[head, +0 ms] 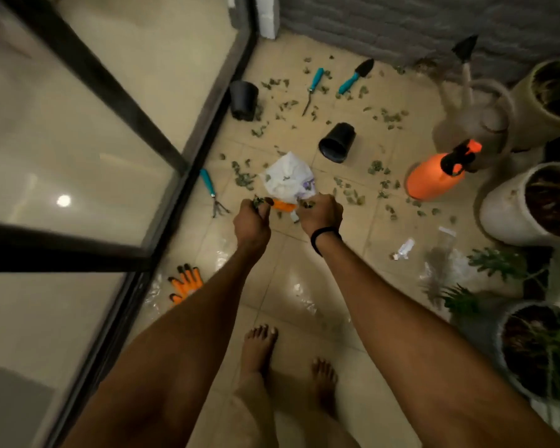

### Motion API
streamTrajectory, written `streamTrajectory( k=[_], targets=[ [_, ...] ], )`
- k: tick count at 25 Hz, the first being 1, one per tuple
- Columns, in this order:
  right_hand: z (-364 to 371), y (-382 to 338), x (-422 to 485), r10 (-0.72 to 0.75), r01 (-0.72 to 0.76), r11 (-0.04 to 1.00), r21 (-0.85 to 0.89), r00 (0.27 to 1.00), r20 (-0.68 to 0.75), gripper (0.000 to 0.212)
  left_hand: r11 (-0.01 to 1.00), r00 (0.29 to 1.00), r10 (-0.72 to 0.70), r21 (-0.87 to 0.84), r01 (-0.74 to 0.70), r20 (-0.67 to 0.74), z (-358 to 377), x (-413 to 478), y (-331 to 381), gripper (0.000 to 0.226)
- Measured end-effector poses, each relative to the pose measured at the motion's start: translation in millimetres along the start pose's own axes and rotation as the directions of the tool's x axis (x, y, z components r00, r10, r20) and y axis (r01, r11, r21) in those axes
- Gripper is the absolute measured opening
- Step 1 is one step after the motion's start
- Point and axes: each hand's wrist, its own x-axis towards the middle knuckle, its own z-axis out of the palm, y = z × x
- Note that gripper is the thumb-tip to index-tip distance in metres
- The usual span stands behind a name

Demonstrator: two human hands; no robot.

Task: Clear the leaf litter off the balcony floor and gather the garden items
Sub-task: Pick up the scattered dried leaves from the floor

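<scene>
My left hand (252, 218) and right hand (320, 212) each grip leaves (258, 201) by the bag (288, 177), but most litter (243, 180) and tools (353, 79) lie uncollected.

Worn on the head at standing height, tilted steeply down and forward onto the balcony floor (304, 286). Wide-angle, lines bowed at the edges. Orange sprayer (434, 177) right of centre; glass door (78, 140) well left of it, brick wall (385, 24) beyond it, bare feet (259, 347) nearer than it.

- The bag (288, 179) just beyond the hands (252, 221) was white with purple print.
- The sprayer (434, 179) to their right was orange, black-topped.
- The leaves (243, 181) were green.
</scene>
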Motion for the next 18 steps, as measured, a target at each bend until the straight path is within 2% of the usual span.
streamTrajectory(
  k=[5, 8, 10, 12, 15, 18],
  targets=[
    [29.5, -84.5, -105.4, -0.218, 0.227, 0.973, -0.052, 0.966, 0.139, 0.018, 0.980, 0.971, -0.148, -0.160, 0.119, -0.187, -118.8, -54.1, -49.1, 0.033],
    [63.5, -114.2, -189.5, -0.359, 0.394, 0.914, -0.097, 0.897, 0.258, 0.029, 0.940, 0.920, -0.256, -0.298, 0.166, -0.297, -181.8, -109.4, -102.7, 0.024],
    [94.2, -122.5, -242.0, -0.422, 0.494, 0.860, -0.129, 0.830, 0.364, 0.021, 0.912, 0.874, -0.330, -0.361, 0.197, -0.357, -221.2, -149.7, -140.3, 0.018],
    [132.5, -127.4, -305.7, -0.469, 0.577, 0.806, -0.131, 0.757, 0.454, 0.012, 0.877, 0.804, -0.422, -0.415, 0.243, -0.419, -263.2, -196.1, -192.0, 0.023],
    [188.2, -129.4, -403.1, -0.515, 0.672, 0.733, -0.107, 0.650, 0.559, 0.013, 0.806, 0.688, -0.552, -0.514, 0.294, -0.471, -321.2, -262.8, -271.2, 0.025],
    [253.2, -115.0, -513.6, -0.539, 0.769, 0.635, -0.078, 0.513, 0.668, 0.014, 0.677, 0.518, -0.708, -0.668, 0.307, -0.480, -372.4, -339.9, -369.8, 0.023]
  ],
)
